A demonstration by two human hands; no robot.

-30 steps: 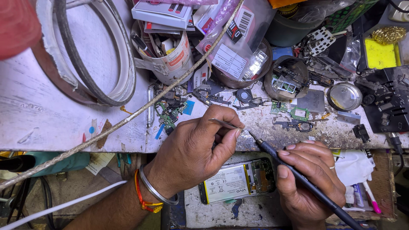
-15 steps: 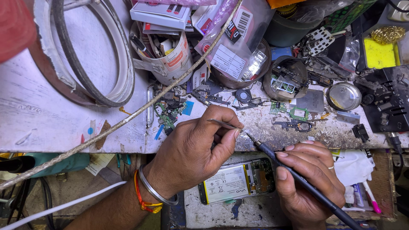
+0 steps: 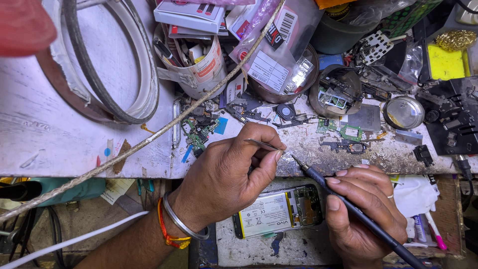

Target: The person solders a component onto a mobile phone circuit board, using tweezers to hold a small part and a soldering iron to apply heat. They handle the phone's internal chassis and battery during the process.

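Observation:
My left hand (image 3: 226,174) pinches thin metal tweezers (image 3: 264,145), their tips near the bench edge. My right hand (image 3: 366,209) grips a long dark soldering iron (image 3: 348,204) like a pen, its fine tip (image 3: 294,158) raised just right of the tweezers. Below both hands lies an opened phone (image 3: 279,211) with its back off, showing a pale battery and a circuit board, on a lower shelf. The tool tips hover above the phone's upper edge, close together but apart.
A cluttered white bench (image 3: 59,144) holds a cup of tools (image 3: 194,65), small green circuit boards (image 3: 348,130), a round metal tin (image 3: 403,112), a yellow sponge (image 3: 445,62), a large ring lamp (image 3: 114,74) and a rope (image 3: 149,139) running across.
Both hands have stayed almost in place; the soldering iron tip and the tweezers shifted only slightly near the bench edge.

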